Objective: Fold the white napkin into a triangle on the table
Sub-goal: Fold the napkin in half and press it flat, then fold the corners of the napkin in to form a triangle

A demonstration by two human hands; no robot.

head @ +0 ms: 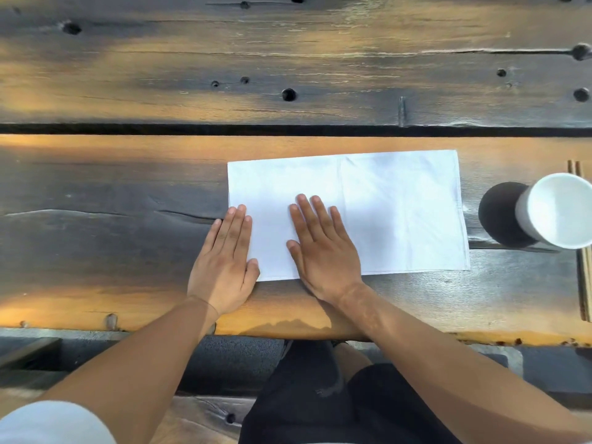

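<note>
The white napkin (397,206) lies flat on the dark wooden table (128,193) as a wide rectangle, with a faint vertical crease near its middle. My left hand (224,264) rests palm down on the napkin's lower left corner, half on cloth and half on wood, fingers together. My right hand (323,251) presses flat on the napkin's left half near its front edge, fingers slightly spread. Neither hand grips anything.
A white paper cup (557,209) stands to the right of the napkin on a dark round coaster (496,213). Wooden chopsticks (584,283) lie along the right edge. A gap between planks (288,129) runs across behind the napkin. The table's front edge is just below my wrists.
</note>
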